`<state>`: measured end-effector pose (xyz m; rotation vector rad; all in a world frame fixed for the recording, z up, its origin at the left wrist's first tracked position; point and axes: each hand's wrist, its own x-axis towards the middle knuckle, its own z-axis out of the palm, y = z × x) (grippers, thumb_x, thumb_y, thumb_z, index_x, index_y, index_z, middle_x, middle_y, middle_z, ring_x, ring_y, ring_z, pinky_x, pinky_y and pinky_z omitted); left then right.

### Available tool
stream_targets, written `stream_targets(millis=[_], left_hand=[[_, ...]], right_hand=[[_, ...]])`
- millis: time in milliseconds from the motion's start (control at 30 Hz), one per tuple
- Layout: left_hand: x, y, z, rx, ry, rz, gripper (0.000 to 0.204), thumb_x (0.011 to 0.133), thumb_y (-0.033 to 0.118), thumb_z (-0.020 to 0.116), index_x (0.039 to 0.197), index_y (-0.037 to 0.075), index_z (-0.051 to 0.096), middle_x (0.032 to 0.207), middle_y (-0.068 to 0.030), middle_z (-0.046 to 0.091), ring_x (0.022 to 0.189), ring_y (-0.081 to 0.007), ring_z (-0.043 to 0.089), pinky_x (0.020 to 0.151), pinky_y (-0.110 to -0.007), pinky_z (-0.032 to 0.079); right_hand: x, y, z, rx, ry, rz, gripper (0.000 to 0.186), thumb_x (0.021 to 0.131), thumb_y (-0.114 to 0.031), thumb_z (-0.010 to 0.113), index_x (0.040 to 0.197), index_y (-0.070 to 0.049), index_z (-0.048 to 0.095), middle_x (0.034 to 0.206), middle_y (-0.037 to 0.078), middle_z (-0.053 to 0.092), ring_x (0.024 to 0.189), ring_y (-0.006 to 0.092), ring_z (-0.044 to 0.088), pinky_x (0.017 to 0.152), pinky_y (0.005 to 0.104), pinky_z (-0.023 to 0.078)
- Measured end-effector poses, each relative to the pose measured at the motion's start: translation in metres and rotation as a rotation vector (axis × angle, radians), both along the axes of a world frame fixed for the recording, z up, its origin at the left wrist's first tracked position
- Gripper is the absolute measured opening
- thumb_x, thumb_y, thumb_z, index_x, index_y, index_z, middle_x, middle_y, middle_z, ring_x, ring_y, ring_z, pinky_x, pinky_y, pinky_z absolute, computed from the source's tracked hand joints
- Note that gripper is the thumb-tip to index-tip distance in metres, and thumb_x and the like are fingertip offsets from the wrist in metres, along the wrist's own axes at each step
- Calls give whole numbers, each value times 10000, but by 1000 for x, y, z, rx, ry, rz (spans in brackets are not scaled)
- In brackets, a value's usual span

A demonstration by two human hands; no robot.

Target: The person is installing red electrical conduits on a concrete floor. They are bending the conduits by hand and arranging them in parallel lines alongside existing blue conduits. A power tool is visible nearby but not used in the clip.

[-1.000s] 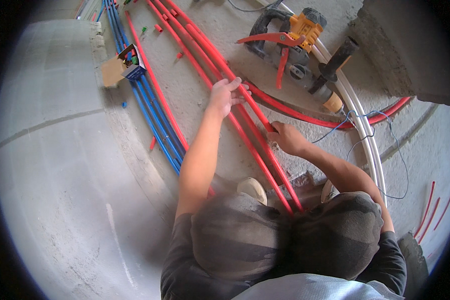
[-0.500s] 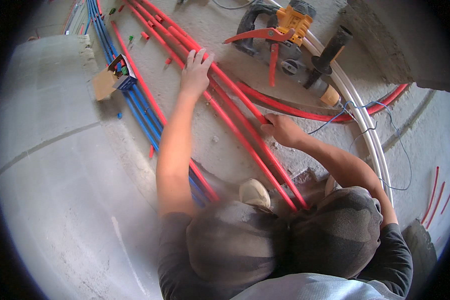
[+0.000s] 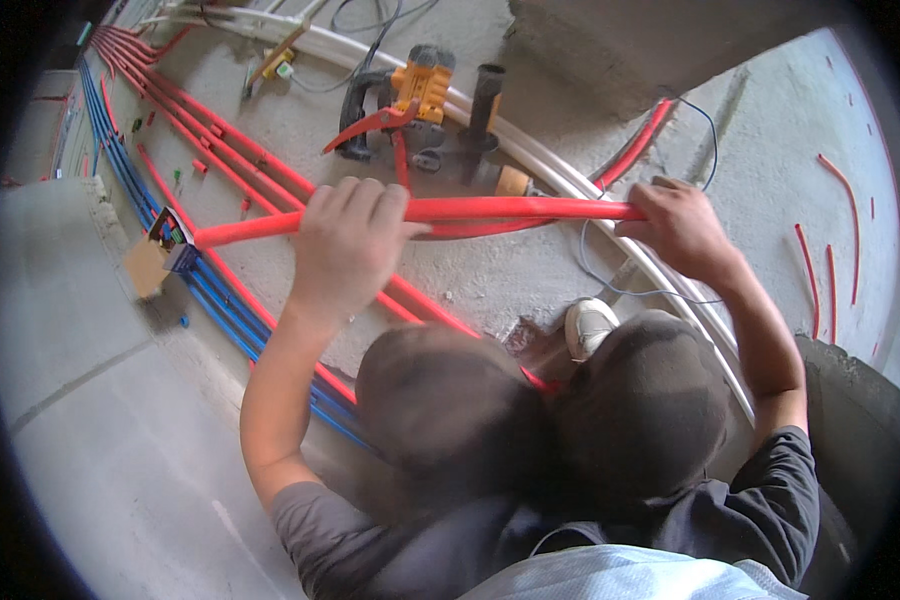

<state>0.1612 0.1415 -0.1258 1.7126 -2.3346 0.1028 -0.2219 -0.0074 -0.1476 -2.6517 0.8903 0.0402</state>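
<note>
A length of red pipe (image 3: 515,208) is held up crosswise in front of my knees, both hands closed on it. My left hand (image 3: 351,238) wraps over it from above, with a stretch of pipe sticking out past it to the left. At its right end my right hand (image 3: 677,226) grips it, fingers curled round. Beneath the held pipe, more red pipes (image 3: 248,178) run along the floor from the far left toward my feet. A red-handled pipe cutter (image 3: 372,125) rests against a yellow and black rotary hammer drill (image 3: 422,95) just beyond the pipe.
Blue pipes (image 3: 228,305) run along the left wall (image 3: 90,330). An opened small box (image 3: 175,240) of coloured bits sits on them. White pipes (image 3: 560,175) curve behind the drill down to the right, with a thin cable (image 3: 620,288) nearby. A concrete block (image 3: 610,50) stands at the back.
The red pipe has been lifted off the floor and swung from slanting to nearly crosswise. My right hand has moved right and up; my left hand has come nearer. The view has turned rightward.
</note>
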Motion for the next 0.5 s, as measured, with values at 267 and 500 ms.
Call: stream_targets(millis=[267, 500], left_hand=[[-75, -55, 85, 306, 45, 20, 376, 866, 333, 863, 973, 19, 686, 828, -184, 662, 805, -396, 681, 696, -493, 510], [-34, -2, 107, 352, 107, 144, 637, 919, 628, 732, 824, 15, 584, 722, -202, 584, 697, -439, 599, 619, -489, 462]], right_hand=[[-152, -20, 95, -212, -104, -111, 414, 970, -495, 744, 888, -114, 604, 722, 53, 667, 599, 206, 661, 552, 364, 488], [-139, -16, 112, -22, -217, -14, 354, 1012, -387, 719, 922, -51, 652, 738, 117, 631, 684, 343, 662, 631, 455, 502]])
